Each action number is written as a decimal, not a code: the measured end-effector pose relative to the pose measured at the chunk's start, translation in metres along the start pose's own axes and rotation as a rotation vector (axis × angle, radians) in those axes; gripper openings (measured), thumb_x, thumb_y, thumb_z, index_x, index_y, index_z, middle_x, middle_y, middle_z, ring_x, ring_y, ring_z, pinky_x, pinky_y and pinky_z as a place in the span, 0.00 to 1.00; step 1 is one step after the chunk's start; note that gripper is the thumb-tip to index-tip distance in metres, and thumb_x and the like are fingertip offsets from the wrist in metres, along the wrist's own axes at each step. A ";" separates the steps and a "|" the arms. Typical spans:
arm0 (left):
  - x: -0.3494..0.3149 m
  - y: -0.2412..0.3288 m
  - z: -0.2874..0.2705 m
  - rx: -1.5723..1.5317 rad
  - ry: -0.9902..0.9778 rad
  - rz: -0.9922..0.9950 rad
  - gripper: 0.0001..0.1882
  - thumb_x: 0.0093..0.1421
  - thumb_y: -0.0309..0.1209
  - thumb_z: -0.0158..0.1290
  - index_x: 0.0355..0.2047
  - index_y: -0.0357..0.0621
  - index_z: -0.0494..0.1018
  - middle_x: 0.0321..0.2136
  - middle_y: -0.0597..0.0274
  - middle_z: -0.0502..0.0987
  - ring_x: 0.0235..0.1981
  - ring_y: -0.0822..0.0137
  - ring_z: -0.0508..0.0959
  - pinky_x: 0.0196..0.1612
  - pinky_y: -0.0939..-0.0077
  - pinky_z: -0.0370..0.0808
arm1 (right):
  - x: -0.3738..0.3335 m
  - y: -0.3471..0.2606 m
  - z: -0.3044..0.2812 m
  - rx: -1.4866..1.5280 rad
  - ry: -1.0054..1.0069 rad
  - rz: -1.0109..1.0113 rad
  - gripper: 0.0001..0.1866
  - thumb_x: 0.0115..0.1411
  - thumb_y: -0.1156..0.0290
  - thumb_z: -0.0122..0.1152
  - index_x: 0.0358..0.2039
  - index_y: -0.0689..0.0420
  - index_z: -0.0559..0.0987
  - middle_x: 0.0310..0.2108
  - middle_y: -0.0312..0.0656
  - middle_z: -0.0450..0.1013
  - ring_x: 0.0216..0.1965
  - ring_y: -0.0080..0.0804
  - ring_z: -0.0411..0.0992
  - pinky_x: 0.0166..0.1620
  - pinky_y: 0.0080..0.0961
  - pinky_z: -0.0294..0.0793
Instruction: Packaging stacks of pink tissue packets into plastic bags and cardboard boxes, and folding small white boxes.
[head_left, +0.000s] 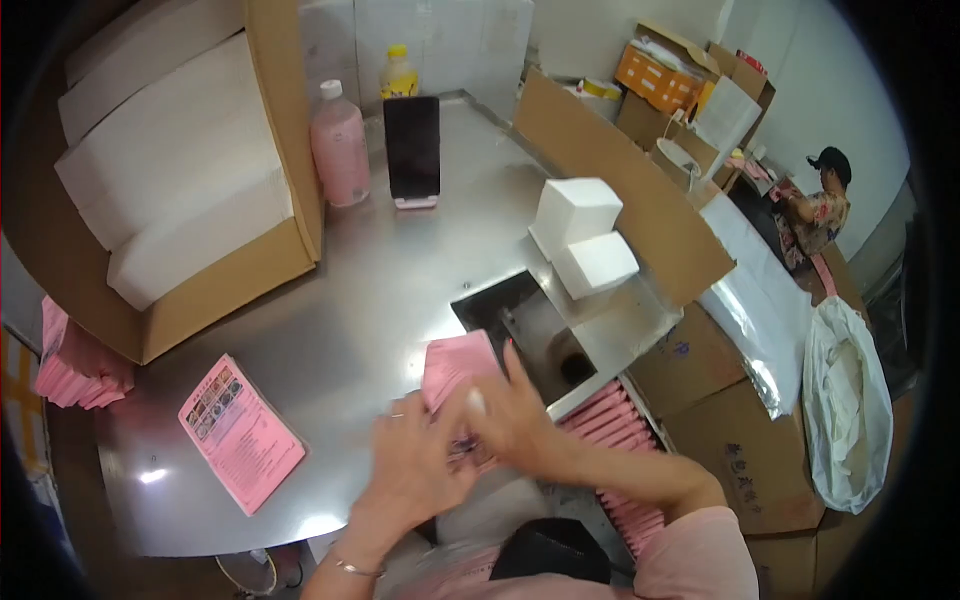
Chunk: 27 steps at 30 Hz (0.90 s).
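Observation:
A pink paper packet [460, 362] with printing on its lower part is between my hands, over the steel table's near edge. My left hand [415, 455], with a ring and a bracelet on that arm, grips it from the left. From the other side my right hand [512, 425] is closed on it, one finger pointing up along its edge. Something small and white shows between the hands; its kind cannot be made out. On the table to the left lies a stack of pink printed packets [242, 435].
An opening [540, 330] is cut in the steel table [400, 300]; a row of pink packets [610, 425] sits beside it. White paper stacks [585, 235] stand behind. A carton of white paper [180, 170], a phone [412, 150] and a bottle [340, 145] stand farther back. Another person [815, 210] sits far right.

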<state>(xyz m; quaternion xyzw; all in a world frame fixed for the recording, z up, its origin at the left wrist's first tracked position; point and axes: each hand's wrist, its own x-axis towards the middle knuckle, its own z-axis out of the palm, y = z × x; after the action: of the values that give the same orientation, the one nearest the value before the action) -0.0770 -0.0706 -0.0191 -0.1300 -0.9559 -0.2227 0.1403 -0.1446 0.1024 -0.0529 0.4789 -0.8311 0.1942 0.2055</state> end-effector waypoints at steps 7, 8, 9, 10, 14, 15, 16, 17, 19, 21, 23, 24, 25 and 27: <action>-0.017 -0.012 -0.034 -0.160 -0.036 -0.147 0.35 0.48 0.25 0.60 0.60 0.41 0.66 0.36 0.52 0.72 0.38 0.50 0.71 0.40 0.58 0.69 | -0.002 0.080 0.012 0.120 -0.058 0.419 0.13 0.55 0.75 0.56 0.42 0.62 0.74 0.34 0.55 0.73 0.39 0.57 0.74 0.43 0.52 0.72; -0.024 -0.015 -0.029 -0.093 0.028 -0.071 0.29 0.47 0.24 0.59 0.53 0.43 0.70 0.36 0.52 0.72 0.38 0.51 0.71 0.41 0.59 0.70 | -0.008 0.089 0.007 0.073 -0.095 0.503 0.08 0.55 0.76 0.55 0.37 0.62 0.76 0.30 0.55 0.75 0.31 0.56 0.76 0.36 0.44 0.77; -0.033 -0.017 -0.027 -0.035 0.079 0.005 0.23 0.46 0.23 0.58 0.46 0.44 0.75 0.36 0.52 0.72 0.38 0.52 0.71 0.41 0.60 0.70 | 0.004 0.085 -0.009 0.086 -0.407 0.651 0.04 0.55 0.77 0.55 0.30 0.61 0.77 0.27 0.53 0.76 0.29 0.55 0.76 0.34 0.44 0.77; -0.034 -0.019 -0.025 -0.144 0.102 0.018 0.14 0.44 0.19 0.54 0.34 0.44 0.75 0.37 0.53 0.73 0.40 0.54 0.72 0.42 0.62 0.70 | 0.006 0.077 -0.019 -0.046 -0.534 0.575 0.03 0.55 0.77 0.55 0.28 0.61 0.78 0.26 0.53 0.76 0.29 0.54 0.77 0.34 0.43 0.77; -0.083 -0.070 -0.046 -0.136 0.611 -0.332 0.15 0.46 0.23 0.47 0.36 0.43 0.72 0.42 0.49 0.71 0.46 0.48 0.71 0.52 0.51 0.66 | 0.025 0.070 -0.057 -0.264 0.124 0.394 0.08 0.57 0.67 0.59 0.34 0.58 0.78 0.28 0.46 0.73 0.32 0.45 0.74 0.34 0.44 0.70; -0.089 -0.078 -0.070 0.104 0.567 -0.402 0.12 0.51 0.23 0.47 0.38 0.41 0.70 0.42 0.47 0.70 0.47 0.46 0.70 0.56 0.48 0.63 | 0.029 0.081 -0.073 -0.469 0.239 0.395 0.09 0.58 0.66 0.58 0.34 0.58 0.77 0.29 0.44 0.72 0.34 0.44 0.72 0.36 0.43 0.68; -0.096 -0.083 -0.089 0.340 0.518 -0.469 0.10 0.56 0.23 0.48 0.40 0.40 0.69 0.42 0.45 0.69 0.48 0.43 0.69 0.60 0.44 0.59 | 0.019 0.100 -0.074 -0.485 0.232 0.398 0.09 0.58 0.66 0.58 0.34 0.58 0.77 0.29 0.44 0.72 0.34 0.44 0.72 0.36 0.43 0.68; -0.099 -0.091 -0.087 0.327 0.521 -0.463 0.10 0.56 0.23 0.48 0.40 0.40 0.69 0.42 0.45 0.69 0.48 0.43 0.69 0.60 0.44 0.59 | 0.006 0.124 -0.070 -0.594 0.183 0.462 0.09 0.58 0.66 0.58 0.34 0.58 0.78 0.29 0.44 0.71 0.35 0.43 0.70 0.37 0.42 0.66; -0.103 -0.111 -0.075 0.488 0.158 -0.655 0.10 0.61 0.25 0.46 0.43 0.39 0.68 0.44 0.45 0.69 0.51 0.43 0.67 0.64 0.44 0.54 | -0.003 0.149 -0.065 -0.708 0.145 0.524 0.08 0.58 0.66 0.58 0.33 0.58 0.78 0.30 0.44 0.69 0.37 0.43 0.68 0.39 0.40 0.65; -0.112 -0.118 -0.081 0.462 0.028 -0.589 0.08 0.64 0.26 0.45 0.43 0.40 0.68 0.40 0.48 0.70 0.51 0.45 0.69 0.62 0.48 0.57 | -0.010 0.148 -0.058 -0.579 0.167 0.544 0.09 0.58 0.66 0.58 0.32 0.59 0.78 0.32 0.46 0.68 0.39 0.45 0.67 0.40 0.41 0.64; -0.114 -0.119 -0.082 0.593 0.336 -0.334 0.07 0.62 0.25 0.48 0.41 0.39 0.67 0.38 0.50 0.71 0.48 0.46 0.71 0.59 0.46 0.63 | -0.004 0.145 -0.062 -0.556 0.154 0.566 0.08 0.57 0.68 0.59 0.31 0.60 0.79 0.33 0.47 0.68 0.39 0.45 0.67 0.40 0.42 0.65; -0.092 -0.107 -0.078 0.103 0.365 -0.407 0.08 0.61 0.23 0.50 0.40 0.39 0.67 0.38 0.50 0.71 0.46 0.46 0.72 0.56 0.48 0.66 | -0.001 0.146 -0.063 -0.519 0.193 0.556 0.08 0.56 0.70 0.59 0.32 0.61 0.79 0.34 0.47 0.68 0.39 0.46 0.67 0.41 0.43 0.65; -0.069 -0.085 -0.071 -0.382 0.375 -0.465 0.08 0.59 0.22 0.52 0.39 0.39 0.67 0.38 0.50 0.71 0.45 0.46 0.72 0.54 0.49 0.68 | 0.000 0.149 -0.061 -0.474 0.233 0.547 0.07 0.55 0.72 0.59 0.33 0.61 0.79 0.34 0.48 0.68 0.40 0.46 0.67 0.42 0.43 0.66; -0.034 -0.046 -0.038 -0.083 0.140 -0.127 0.12 0.54 0.21 0.54 0.40 0.42 0.68 0.36 0.49 0.71 0.38 0.47 0.72 0.42 0.56 0.70 | -0.007 0.150 -0.062 -0.454 0.247 0.543 0.12 0.52 0.76 0.60 0.38 0.60 0.79 0.36 0.48 0.69 0.42 0.47 0.68 0.44 0.42 0.67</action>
<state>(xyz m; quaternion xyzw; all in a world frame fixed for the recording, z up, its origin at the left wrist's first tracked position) -0.0521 -0.1346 -0.0159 -0.0588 -0.9401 -0.2790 0.1868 -0.2631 0.2098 -0.0229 0.1563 -0.9187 0.1089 0.3461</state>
